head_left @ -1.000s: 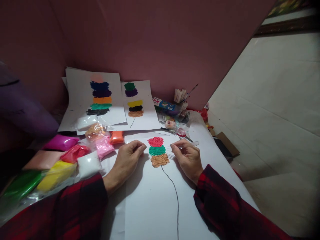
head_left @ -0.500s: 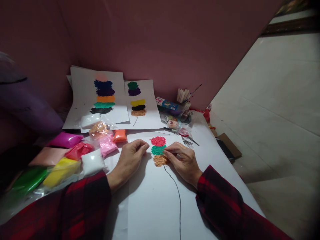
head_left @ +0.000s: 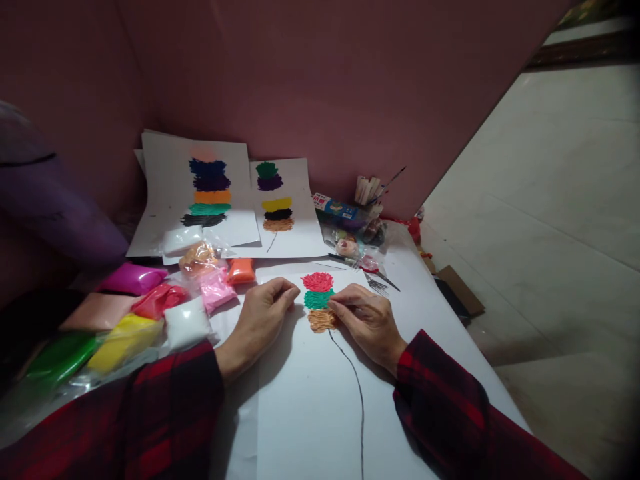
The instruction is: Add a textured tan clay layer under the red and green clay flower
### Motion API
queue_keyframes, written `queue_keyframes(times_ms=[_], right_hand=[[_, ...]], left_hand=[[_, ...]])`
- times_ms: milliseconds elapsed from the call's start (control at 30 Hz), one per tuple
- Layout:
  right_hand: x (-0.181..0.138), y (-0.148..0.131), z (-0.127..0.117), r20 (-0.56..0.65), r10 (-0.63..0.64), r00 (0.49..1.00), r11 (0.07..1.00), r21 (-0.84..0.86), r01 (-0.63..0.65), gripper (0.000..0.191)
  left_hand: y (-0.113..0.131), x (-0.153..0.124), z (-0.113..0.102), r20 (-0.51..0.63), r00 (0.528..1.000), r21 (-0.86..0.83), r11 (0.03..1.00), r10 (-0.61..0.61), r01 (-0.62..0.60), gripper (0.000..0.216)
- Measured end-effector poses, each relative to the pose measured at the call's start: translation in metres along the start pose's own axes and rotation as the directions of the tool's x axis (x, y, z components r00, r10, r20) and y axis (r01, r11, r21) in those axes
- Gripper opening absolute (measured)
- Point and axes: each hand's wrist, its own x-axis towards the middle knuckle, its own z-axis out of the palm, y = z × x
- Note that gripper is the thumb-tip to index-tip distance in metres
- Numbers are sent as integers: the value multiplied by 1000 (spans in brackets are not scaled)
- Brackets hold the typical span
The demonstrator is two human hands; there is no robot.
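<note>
On a white sheet of paper (head_left: 305, 400) lies a stack of textured clay bands: red clay (head_left: 317, 281) on top, green clay (head_left: 316, 299) in the middle, tan clay (head_left: 321, 321) below. A dark line (head_left: 359, 387) is drawn downward from them. My right hand (head_left: 367, 319) is at the right edge of the green band, thumb and forefinger pinched; whatever lies between them is too small to tell. Left of the bands, my left hand (head_left: 265, 317) hovers with thumb and forefinger pressed together, apart from the clay. What it holds, if anything, is hidden.
Bagged clay packs lie to the left, including a white pack (head_left: 187, 323) and a yellow pack (head_left: 125, 343). Two papers with coloured bands (head_left: 240, 230) lean at the back. Tools such as a small fork (head_left: 377, 285) lie at the back right, by the blue package (head_left: 337, 205).
Both hands keep nearly the same pinched pose and place. The whole view has shifted very slightly.
</note>
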Motion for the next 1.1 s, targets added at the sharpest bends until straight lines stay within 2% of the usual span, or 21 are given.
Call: queue_keyframes(times_ms=[1100], right_hand=[[2, 1, 3, 50, -12, 999, 999, 54, 10, 7]], left_hand=[[0, 1, 0, -8, 999, 7, 999, 31, -31, 18]])
